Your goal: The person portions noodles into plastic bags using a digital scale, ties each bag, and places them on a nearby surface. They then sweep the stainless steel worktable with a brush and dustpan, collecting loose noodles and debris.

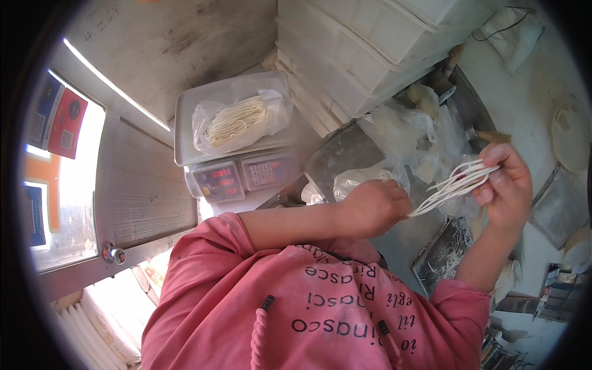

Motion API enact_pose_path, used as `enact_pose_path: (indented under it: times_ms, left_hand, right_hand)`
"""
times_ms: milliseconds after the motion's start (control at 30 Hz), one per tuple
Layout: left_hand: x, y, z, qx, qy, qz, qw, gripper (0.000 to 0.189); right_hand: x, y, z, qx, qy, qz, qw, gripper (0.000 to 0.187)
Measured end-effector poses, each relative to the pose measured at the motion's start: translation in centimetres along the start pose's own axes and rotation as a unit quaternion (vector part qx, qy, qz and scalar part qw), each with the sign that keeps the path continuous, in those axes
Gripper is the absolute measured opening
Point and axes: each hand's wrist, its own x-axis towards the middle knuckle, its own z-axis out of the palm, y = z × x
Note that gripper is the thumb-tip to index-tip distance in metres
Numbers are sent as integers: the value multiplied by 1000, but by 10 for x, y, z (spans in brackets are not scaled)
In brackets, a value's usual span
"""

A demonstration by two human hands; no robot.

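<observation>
A small bundle of white fresh noodles (455,187) is stretched between my hands. My right hand (506,185) holds it up at the right, pinched between thumb and fingers. The strands come together at the fist of my left hand (377,208), whose fingertips are hidden from view. Just behind this fist lies a clear plastic bag (354,182) with some pale strands in it. At the upper left, a digital scale (219,180) with lit red digits carries a metal tray (185,125). On that tray, an opened plastic bag (201,118) contains a larger heap of noodles (238,120).
Stacked white plastic crates (342,60) stand behind the scale. Crumpled plastic bags (402,127) lie on the dark work surface ahead. A dark tray with noodle scraps (446,259) sits near my right forearm. At left is a door with a round knob (114,254).
</observation>
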Motion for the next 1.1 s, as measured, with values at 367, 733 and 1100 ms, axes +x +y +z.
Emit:
enact_pose_path:
  times_ms: [367, 733, 1100]
  left_hand:
    - [-9, -13, -34, 322, -481, -17, 816, 23]
    - [-31, -22, -30, 252, -146, 31, 956, 5]
    - [-72, 0, -65, 214, 71, -50, 973, 28]
  right_hand:
    - [-36, 106, -12, -109, 97, 113, 983, 16]
    - [-12, 187, 6, 139, 65, 240, 959, 15]
    - [-6, 249, -20, -472, 20, 34, 881, 17]
